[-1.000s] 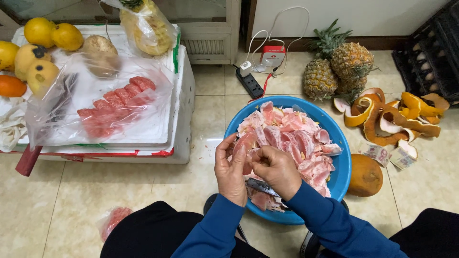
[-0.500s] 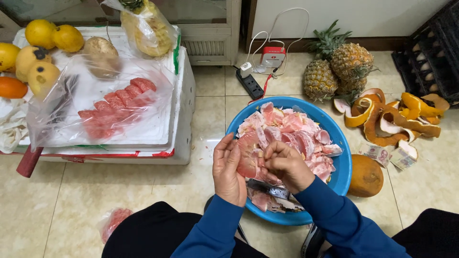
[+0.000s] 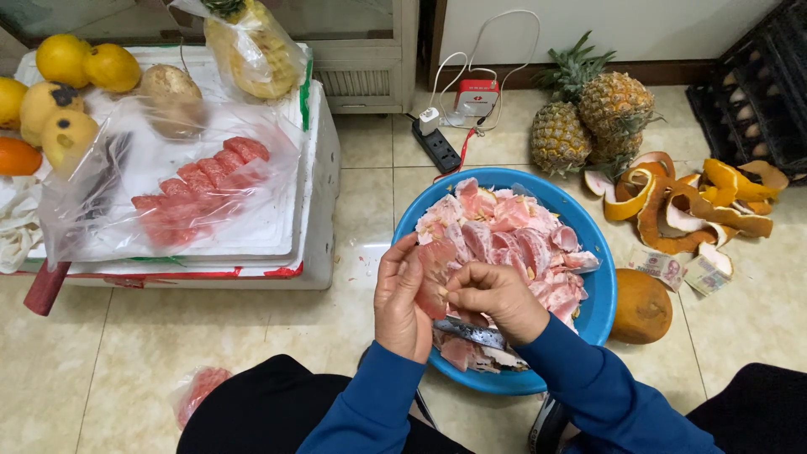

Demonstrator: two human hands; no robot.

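Pomelo segment (image 3: 435, 277), pink and part-skinned, is held above the near-left rim of the blue basin (image 3: 598, 311), which sits on the tiled floor heaped with more peeled pieces. The left hand (image 3: 405, 301) cups it from behind, its grip closed around the flesh, while the right hand (image 3: 496, 296) pinches at the membrane with thumb and fingertips. A knife (image 3: 479, 335) lies under the right wrist, blade pointing towards the left hand (whether the right hand grips it I cannot tell). One likely risk is the soft flesh tearing or slipping from wet fingers, landing on the floor instead of in the basin. Another is a wrist brushing the blade, as it lies so close beneath both hands.
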